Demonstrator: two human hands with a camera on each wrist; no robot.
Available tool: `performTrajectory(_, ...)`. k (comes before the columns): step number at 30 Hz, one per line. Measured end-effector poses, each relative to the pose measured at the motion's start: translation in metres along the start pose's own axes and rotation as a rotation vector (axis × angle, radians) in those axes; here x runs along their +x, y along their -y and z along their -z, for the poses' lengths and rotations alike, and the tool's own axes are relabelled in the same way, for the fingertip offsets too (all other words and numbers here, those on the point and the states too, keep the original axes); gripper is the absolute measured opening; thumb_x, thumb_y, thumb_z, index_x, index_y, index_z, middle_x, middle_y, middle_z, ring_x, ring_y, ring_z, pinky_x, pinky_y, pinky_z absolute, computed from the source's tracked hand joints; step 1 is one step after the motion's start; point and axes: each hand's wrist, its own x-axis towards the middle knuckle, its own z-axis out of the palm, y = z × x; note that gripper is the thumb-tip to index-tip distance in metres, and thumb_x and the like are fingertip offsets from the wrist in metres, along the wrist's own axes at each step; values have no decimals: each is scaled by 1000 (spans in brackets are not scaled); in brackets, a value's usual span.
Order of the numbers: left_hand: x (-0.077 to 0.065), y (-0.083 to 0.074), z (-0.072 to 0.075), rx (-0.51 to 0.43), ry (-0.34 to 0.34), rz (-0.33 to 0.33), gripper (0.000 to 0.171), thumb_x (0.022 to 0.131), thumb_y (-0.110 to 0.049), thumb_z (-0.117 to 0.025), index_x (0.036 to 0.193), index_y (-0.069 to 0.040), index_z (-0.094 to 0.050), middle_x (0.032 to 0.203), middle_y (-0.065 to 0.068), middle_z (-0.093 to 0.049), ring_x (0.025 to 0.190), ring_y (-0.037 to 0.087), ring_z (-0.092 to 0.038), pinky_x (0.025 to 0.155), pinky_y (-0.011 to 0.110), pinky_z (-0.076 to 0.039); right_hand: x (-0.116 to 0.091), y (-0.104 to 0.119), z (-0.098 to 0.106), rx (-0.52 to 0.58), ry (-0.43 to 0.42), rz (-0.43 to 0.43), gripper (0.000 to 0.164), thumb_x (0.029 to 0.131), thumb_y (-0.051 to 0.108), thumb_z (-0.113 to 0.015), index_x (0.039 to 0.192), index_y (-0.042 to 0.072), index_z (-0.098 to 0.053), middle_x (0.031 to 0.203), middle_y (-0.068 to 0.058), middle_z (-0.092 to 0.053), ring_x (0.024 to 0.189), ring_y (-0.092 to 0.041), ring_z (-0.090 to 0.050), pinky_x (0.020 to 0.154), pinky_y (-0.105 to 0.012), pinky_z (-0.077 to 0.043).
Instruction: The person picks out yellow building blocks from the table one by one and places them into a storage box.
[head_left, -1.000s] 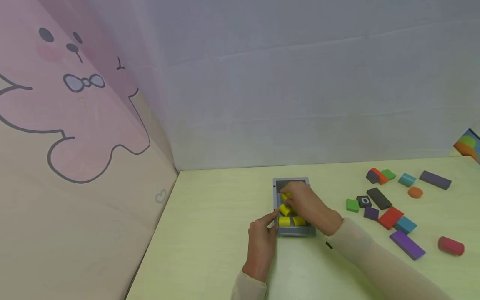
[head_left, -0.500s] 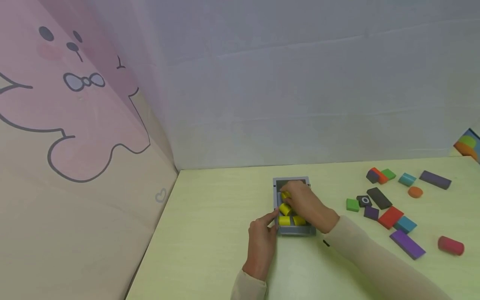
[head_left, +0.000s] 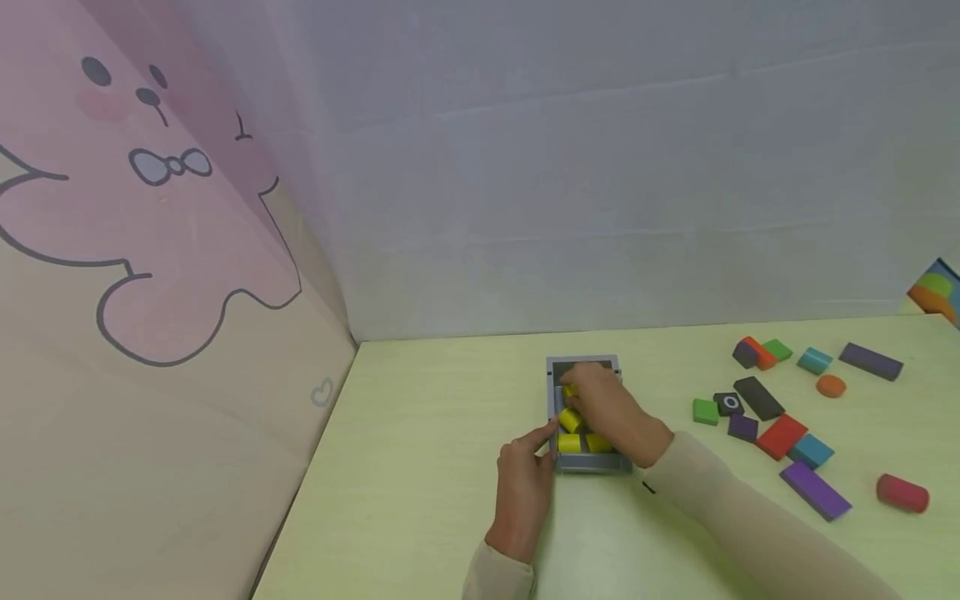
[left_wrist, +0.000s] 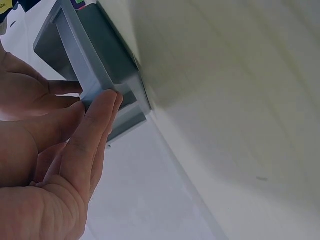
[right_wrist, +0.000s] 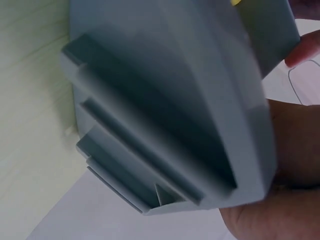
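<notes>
A small grey plastic tray (head_left: 592, 463) with raised walls stands on the table. Several yellow cylinder blocks (head_left: 569, 443) lie inside it. My left hand (head_left: 521, 492) holds the tray's near left side with thumb and forefinger, seen close up in the left wrist view along the tray's edge (left_wrist: 85, 45). From the right, my right hand (head_left: 611, 408) reaches over the wall into the tray. Its fingers pinch one yellow cylinder block (head_left: 570, 390) near the far end; the hand covers most of that block. In the right wrist view, the tray's ridged outer wall (right_wrist: 165, 115) fills the frame.
Scattered to the right are a black block (head_left: 759, 397), a red block (head_left: 782, 436), a purple block (head_left: 815, 490), a crimson cylinder (head_left: 902, 493) and several others. A pale cloth wall (head_left: 600, 208) rises behind the table.
My right wrist and forearm have shifted slightly left, while the fingers stay at the far yellow block. The left hand, tray and scattered blocks stay where they were.
</notes>
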Motion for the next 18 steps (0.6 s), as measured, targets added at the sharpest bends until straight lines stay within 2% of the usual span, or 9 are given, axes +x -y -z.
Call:
performTrajectory(5, 0, 0, 0, 11, 12, 13, 46, 76, 9, -65, 114, -17, -63, 112, 2, -61, 43, -2, -44, 38, 19, -35, 2, 0, -4, -21, -11, 3, 21, 77, 2, -70, 98, 1, -65, 91, -8, -61, 79, -17, -51, 70, -35, -48)
performTrajectory(12, 0, 2, -1, 20, 3, 6, 47, 75, 9, -66, 114, -19, -63, 109, 4, -62, 39, -1, -38, 36, 19, -32, 4, 4, -9, -25, -24, 8, 7, 78, 2, -68, 79, 6, -62, 76, -3, -55, 73, -16, -50, 65, -35, -47)
performTrajectory(18, 0, 1, -1, 17, 1, -10, 47, 76, 8, -66, 114, -18, -63, 105, 6, -64, 38, -1, -39, 36, 19, -32, 4, 5, -10, -41, -11, -5, 8, 79, 1, -66, 77, 6, -61, 74, -2, -54, 70, -15, -47, 64, -34, -46)
